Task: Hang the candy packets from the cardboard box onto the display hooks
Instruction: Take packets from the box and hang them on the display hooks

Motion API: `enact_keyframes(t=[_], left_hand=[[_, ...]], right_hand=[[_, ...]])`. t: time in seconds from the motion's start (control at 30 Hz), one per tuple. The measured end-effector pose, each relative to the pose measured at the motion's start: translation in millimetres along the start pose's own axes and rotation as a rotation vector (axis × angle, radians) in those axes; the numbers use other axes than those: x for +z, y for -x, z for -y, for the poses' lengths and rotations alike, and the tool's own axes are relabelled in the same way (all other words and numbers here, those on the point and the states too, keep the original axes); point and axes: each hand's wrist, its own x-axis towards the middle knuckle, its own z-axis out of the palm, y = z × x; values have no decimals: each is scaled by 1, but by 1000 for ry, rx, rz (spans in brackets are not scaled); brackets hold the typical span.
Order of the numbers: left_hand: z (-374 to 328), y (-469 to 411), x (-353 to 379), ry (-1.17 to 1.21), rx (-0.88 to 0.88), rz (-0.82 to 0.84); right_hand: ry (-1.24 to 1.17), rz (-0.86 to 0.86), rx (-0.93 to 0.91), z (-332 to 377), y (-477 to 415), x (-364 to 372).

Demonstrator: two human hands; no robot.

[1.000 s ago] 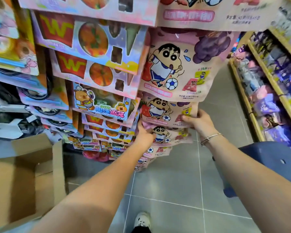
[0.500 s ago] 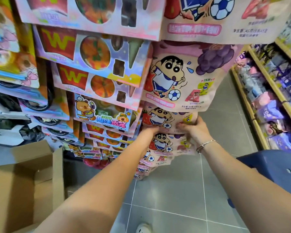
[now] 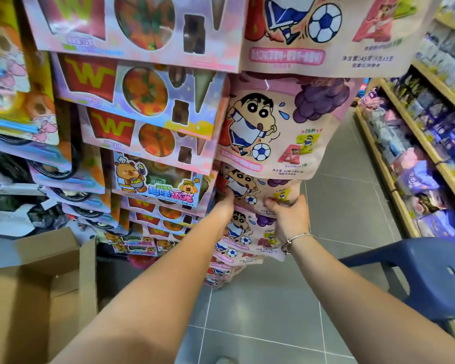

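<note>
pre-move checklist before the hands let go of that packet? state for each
1. Left hand on the packet's left edge: ok.
2. Right hand pinching the pink cartoon candy packet at its lower right: ok.
3. Packet's hang hole seated on a display hook: cannot tell, its top is hidden behind the packet above.
4. Packet lined up with the column of matching packets: ok.
5. More stock in the cardboard box: cannot tell, the visible part shows none.
6. Floor below clear of dropped packets: ok.
</note>
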Motion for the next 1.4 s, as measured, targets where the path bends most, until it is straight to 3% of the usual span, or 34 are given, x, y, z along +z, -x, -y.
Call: enact_keyframes(t=[0.13,0.23,0.4,0.53,0.87,1.0,1.23,1.4], left_hand=[[-1,14,-5,-97,-21,-13],[5,26,-17,-396,11,46],[-15,62,-54,-992,105,329],[-45,98,-93,-1229,162,368],[-127,204,-199,-1396,453,269],[-157,244,-242,-1340,622,247],[-232,309,-295,-905,1095,69],[-298,346,-311,-599,1477,-262]], right_hand=[[77,79,39,5,-3,-11],[32,85,83,8,4,-15],[265,-153,18,22,34,-15],[268,-345,-164,59,61,-1],[119,50,-543,162,164,105],[95,120,-661,212,197,143],[-36,-1,-837,307,230,177],[-124,-184,-958,386,239,176]])
